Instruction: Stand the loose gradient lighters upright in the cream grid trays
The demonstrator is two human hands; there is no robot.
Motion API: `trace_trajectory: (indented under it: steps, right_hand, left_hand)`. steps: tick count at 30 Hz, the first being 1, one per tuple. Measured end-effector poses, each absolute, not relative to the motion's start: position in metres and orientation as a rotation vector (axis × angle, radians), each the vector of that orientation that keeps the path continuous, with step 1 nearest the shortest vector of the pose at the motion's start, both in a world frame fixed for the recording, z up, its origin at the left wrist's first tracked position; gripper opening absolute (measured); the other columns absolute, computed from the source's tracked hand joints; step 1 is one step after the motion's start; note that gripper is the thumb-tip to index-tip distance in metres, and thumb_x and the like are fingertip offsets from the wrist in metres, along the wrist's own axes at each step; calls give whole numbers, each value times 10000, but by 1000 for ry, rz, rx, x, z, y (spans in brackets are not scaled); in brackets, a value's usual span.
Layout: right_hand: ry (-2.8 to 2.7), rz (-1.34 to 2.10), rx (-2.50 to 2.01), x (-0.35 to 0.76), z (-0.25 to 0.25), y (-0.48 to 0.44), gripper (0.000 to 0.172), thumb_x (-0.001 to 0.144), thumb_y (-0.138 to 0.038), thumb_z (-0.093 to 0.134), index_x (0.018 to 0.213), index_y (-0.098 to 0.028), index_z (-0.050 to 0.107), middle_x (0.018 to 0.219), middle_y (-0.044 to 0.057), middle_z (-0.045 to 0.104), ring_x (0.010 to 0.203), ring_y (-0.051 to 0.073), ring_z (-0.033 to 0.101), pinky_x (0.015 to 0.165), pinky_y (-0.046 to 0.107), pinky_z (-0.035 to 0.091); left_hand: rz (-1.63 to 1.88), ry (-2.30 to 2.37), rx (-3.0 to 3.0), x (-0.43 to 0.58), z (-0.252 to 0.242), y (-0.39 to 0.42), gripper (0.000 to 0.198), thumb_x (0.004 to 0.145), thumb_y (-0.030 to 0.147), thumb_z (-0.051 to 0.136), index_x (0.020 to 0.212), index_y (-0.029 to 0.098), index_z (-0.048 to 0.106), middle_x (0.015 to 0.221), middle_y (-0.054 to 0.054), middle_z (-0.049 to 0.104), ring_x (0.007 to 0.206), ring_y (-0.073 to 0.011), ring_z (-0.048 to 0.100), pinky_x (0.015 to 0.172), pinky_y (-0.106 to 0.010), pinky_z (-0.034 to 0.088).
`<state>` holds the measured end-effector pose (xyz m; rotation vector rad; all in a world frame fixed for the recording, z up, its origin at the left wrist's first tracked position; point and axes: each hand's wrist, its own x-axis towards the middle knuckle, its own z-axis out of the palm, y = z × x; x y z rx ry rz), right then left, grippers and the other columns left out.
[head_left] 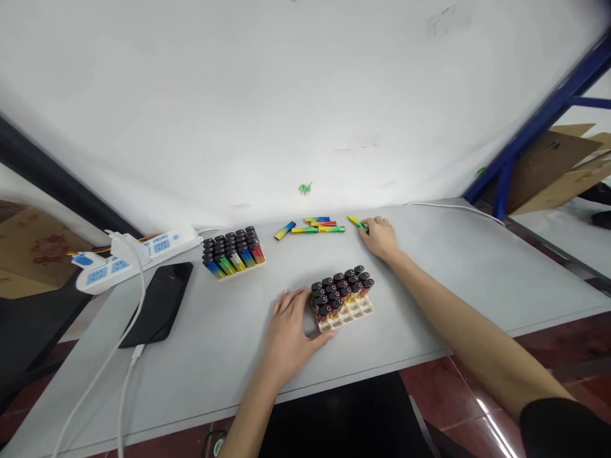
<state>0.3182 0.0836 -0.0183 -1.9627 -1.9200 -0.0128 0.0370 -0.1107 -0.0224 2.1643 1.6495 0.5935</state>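
In the head view, my left hand (286,337) lies around the left side of a cream tray (356,312), with its thumb at the front corner and fingers at the back left. Several lighters with black tops (341,289) stand upright in the tray, and several front and right slots show bare. Farther back, my right hand (380,238) is closed on the end of a yellow-green lighter (356,221) near the wall. Its fingertips are partly hidden. Left of that hand several loose lighters (305,230) in blue, yellow, red and green lie flat on the table.
A second tray of upright lighters (233,257) stands at the left. Beside it are a black phone (160,302) and a white power strip (138,257) with white cables. The wall (305,127) bounds the grey table (200,375); cardboard boxes (548,165) are beyond its right end.
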Motion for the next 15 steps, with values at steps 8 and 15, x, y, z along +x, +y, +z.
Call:
trace_trajectory:
  steps: [8, 15]
  right_hand:
    - [-1393, 165, -1565, 335, -24, 45, 304, 880, -433, 584, 977, -153, 649, 950, 110, 672, 798, 213, 607, 816, 389, 492]
    - [-1103, 727, -1186, 304, -16, 21, 359, 930, -594, 474, 1027, -248, 471, 735, -28, 605, 606, 146, 602, 625, 297, 522]
  left_hand:
    - [599, 1687, 2185, 37, -26, -109, 774, 787, 527, 703, 1435, 213, 417, 1457, -116, 520, 1415, -380, 375, 1143, -549, 358]
    - [572, 1714, 2204, 36, -28, -110, 783, 793, 547, 681, 1438, 192, 414, 1449, -136, 525, 1419, -394, 370, 1124, -571, 377]
